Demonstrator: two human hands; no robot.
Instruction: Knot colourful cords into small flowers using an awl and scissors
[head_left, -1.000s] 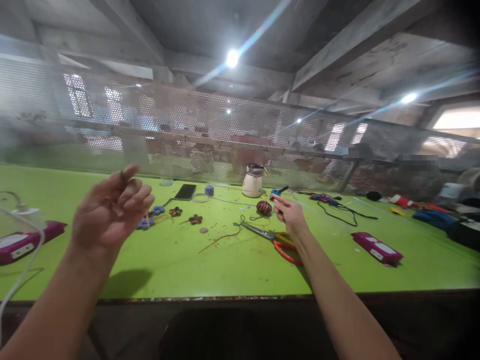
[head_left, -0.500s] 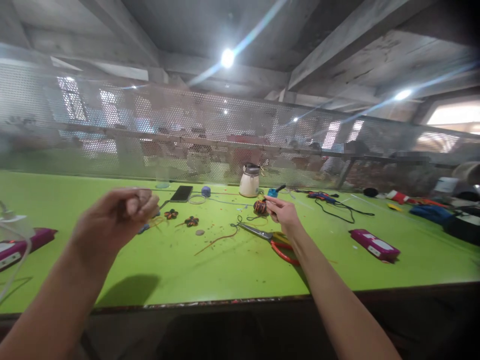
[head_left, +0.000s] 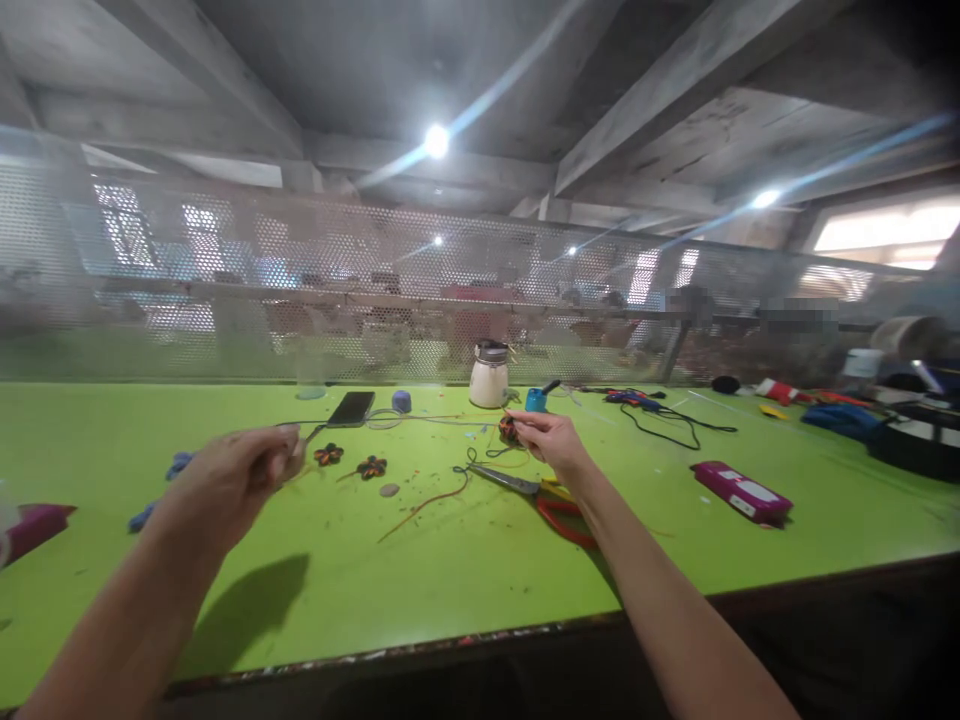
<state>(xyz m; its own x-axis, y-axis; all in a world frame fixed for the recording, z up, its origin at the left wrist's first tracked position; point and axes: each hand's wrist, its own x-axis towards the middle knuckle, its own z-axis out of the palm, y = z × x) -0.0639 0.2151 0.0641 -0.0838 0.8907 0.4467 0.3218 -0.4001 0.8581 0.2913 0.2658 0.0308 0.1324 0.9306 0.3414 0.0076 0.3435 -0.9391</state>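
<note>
My right hand (head_left: 553,440) pinches a small knotted piece of orange and black cord (head_left: 509,430) above the table. My left hand (head_left: 251,470) is closed, its fingertips pressed together at the end of a thin dark cord (head_left: 315,431); the grip is partly hidden. Thin strands stretch across the table between the hands. Two orange and black cord flowers (head_left: 371,467) lie nearer my left hand. Below my right hand rest scissors (head_left: 504,481) with red and yellow handles, partly under my forearm. A loose reddish cord (head_left: 424,505) lies left of their tips.
Behind stand a cream jar (head_left: 489,378) and a blue pot (head_left: 536,400). A phone (head_left: 351,409) and purple spool (head_left: 401,402) lie to their left. A magenta power strip (head_left: 741,491) sits right. Blue pieces (head_left: 180,465) lie beside my left forearm. A perforated screen (head_left: 360,300) borders the table.
My view has shifted, moving the table slightly lower in the picture. My left hand has lowered and turned, back up. My right hand keeps its pinch on the knotted piece.
</note>
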